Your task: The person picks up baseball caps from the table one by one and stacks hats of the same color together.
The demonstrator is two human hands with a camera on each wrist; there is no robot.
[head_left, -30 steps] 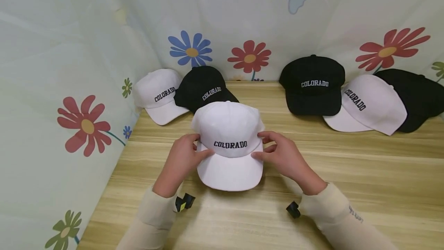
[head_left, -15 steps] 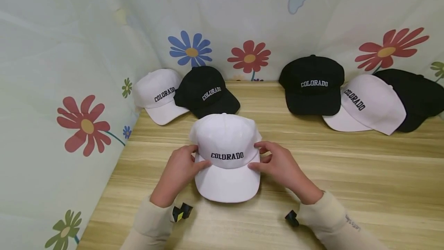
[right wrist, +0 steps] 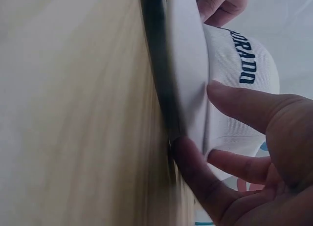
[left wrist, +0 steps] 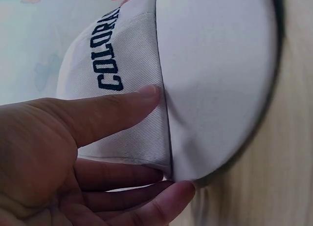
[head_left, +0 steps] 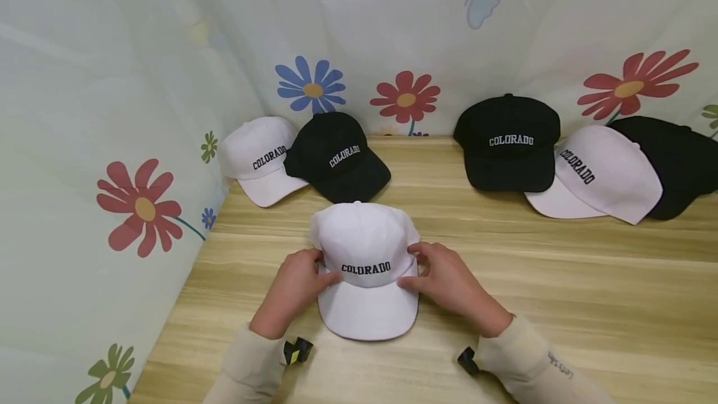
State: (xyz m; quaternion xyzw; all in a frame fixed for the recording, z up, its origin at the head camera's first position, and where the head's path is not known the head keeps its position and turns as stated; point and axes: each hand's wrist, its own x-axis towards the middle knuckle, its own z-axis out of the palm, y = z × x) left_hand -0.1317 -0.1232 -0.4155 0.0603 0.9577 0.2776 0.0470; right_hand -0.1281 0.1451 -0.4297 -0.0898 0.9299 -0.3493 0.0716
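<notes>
A white baseball cap (head_left: 367, 307) with dark COLORADO lettering faces me at the middle of the table, brim toward the near edge. My left hand (head_left: 294, 285) pinches one side of it; in the left wrist view the thumb (left wrist: 132, 106) lies along the seam between crown and brim. On the other side my right hand (head_left: 449, 279) pinches it the same way. The right wrist view has the right thumb (right wrist: 234, 99) on that seam and a fingertip (right wrist: 186, 150) at the brim's edge, close over the wood.
Behind, a white cap (head_left: 269, 186) is partly covered by a black cap (head_left: 336, 154). To the right, a black cap (head_left: 507, 167) overlaps a pale cap (head_left: 617, 173), with another black cap (head_left: 684, 161) behind. A flowered curtain (head_left: 359, 24) borders the wooden table (head_left: 589, 292).
Both hands have brought the white cap toward me, away from the black cap behind it, keeping their grip. The other caps have stayed in place.
</notes>
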